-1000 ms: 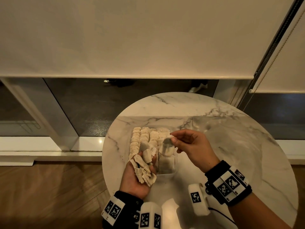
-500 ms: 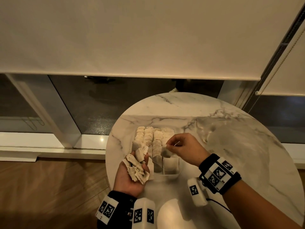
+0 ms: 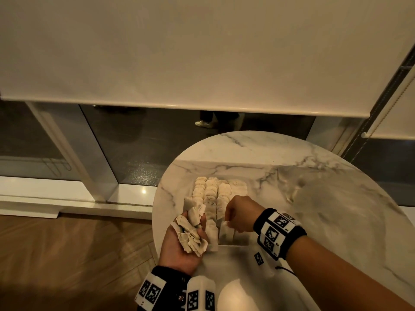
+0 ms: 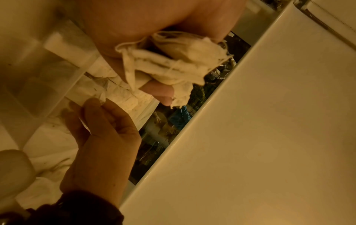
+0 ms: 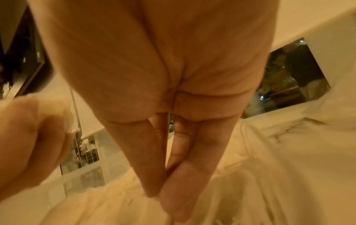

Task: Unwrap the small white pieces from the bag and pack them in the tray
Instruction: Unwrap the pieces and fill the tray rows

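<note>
Low in the middle of the head view, the left hand (image 3: 179,243) lay palm up, fingers curled round a bunch of tea bags (image 3: 190,234), pale, crumpled paper pouches tangled in thin white strings. Just right of it, the right hand (image 3: 241,215) pinched one more tea bag (image 3: 225,232) between thumb and fingertips, lowering it into the near end of the clear tray (image 3: 233,242). Rows of the same off-white pouches (image 3: 215,191) stood packed upright toward the tray's far end, on the round marble table (image 3: 325,209).
</note>
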